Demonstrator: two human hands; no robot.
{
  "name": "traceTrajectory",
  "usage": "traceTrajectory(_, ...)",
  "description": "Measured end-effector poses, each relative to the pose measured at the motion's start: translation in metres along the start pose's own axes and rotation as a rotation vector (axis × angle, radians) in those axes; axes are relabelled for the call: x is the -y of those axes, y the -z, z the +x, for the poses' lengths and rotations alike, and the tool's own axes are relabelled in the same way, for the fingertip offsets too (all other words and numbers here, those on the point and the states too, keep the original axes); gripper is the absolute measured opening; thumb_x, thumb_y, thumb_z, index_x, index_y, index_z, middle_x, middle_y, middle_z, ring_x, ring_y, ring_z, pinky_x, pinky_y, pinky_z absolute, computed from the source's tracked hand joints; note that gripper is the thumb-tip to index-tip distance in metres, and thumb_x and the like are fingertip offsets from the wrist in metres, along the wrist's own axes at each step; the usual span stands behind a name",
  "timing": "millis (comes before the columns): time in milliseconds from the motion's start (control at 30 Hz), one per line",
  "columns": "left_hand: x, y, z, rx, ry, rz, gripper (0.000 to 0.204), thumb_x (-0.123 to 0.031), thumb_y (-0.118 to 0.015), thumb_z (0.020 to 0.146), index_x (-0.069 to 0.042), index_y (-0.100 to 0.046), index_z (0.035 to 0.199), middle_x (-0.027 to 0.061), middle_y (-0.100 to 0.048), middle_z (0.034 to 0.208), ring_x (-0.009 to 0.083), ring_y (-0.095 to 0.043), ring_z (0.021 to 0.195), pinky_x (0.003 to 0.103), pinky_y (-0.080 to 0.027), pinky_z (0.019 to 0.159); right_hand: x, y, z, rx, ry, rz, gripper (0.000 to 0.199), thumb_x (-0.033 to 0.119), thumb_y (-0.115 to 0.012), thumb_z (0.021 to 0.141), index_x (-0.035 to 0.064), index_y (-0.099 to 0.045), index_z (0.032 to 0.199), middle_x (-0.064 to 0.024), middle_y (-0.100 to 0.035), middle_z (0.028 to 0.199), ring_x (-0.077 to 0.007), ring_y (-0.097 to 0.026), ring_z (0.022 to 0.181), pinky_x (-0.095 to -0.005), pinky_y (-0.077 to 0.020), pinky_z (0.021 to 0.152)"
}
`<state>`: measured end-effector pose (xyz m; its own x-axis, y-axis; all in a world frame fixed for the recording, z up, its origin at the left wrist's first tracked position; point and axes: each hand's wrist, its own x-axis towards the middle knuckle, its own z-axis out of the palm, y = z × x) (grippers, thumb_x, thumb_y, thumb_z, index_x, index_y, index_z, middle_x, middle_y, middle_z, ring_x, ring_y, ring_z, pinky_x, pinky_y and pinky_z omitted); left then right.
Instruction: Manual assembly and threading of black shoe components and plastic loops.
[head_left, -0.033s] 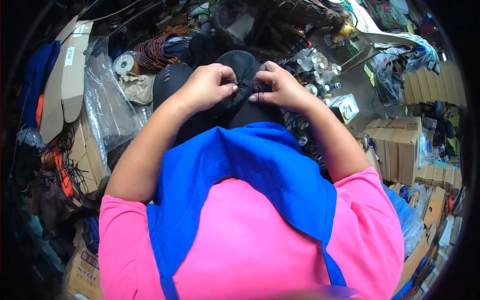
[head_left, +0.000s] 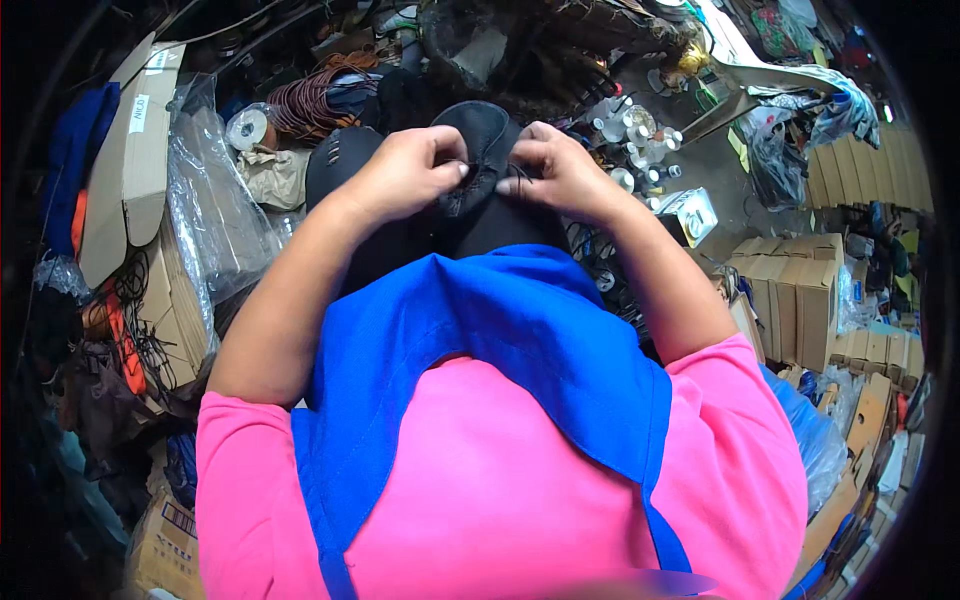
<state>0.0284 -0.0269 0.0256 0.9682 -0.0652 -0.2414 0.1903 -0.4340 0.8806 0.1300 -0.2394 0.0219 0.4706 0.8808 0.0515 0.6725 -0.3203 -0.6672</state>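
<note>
A black shoe [head_left: 468,125] rests on my lap between my hands, its rounded end pointing away from me. Thin dark laces [head_left: 484,170] run over its middle. At its left side my left hand [head_left: 415,170] is closed, with thumb and forefinger pinched at the laces. On the other side my right hand [head_left: 560,175] pinches a dark lace, a loop of which shows by its fingers. The exact grip on each strand is small and partly hidden. A blue apron [head_left: 490,300] covers my front below the shoe.
White-capped bottles [head_left: 635,135] stand beyond my right hand, near a small white box [head_left: 688,215]. Cardboard boxes [head_left: 800,290] are stacked at the right. To the left are a cardboard sheet [head_left: 130,190], clear plastic [head_left: 220,190], a tape roll [head_left: 247,128] and coiled brown cord [head_left: 325,100].
Both hands have shifted slightly at the laces. My left fingertips have moved a little left and up, and my right thumb has risen slightly. The shoe has stayed in place.
</note>
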Motion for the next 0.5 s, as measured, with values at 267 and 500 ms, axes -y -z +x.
traceTrajectory(267,0.015,0.07,-0.029,-0.051,-0.041,0.187,0.015,-0.004,-0.061,0.081,-0.003,-0.057,0.095,-0.002,-0.055,0.078,0.0074,-0.05,0.071,0.023,-0.042,0.065,-0.033,0.043,0.011,-0.542,-0.242,1.922,0.043,0.046,-0.037,0.096,0.0146,-0.055,0.119,-0.0053,-0.058,0.079,-0.0174,-0.053,0.083,-0.0461,-0.038,0.091)
traceTrajectory(500,0.001,0.049,-0.014,-0.321,-0.132,-1.259,0.044,-0.04,-0.038,0.099,-0.004,-0.065,0.101,0.0089,-0.063,0.094,0.0178,-0.06,0.075,0.035,-0.045,0.085,-0.028,0.03,-0.019,-0.154,-0.318,0.429,0.032,0.037,-0.053,0.091,0.01,-0.07,0.099,-0.0026,-0.066,0.081,-0.0147,-0.049,0.062,-0.0304,-0.0376,0.066)
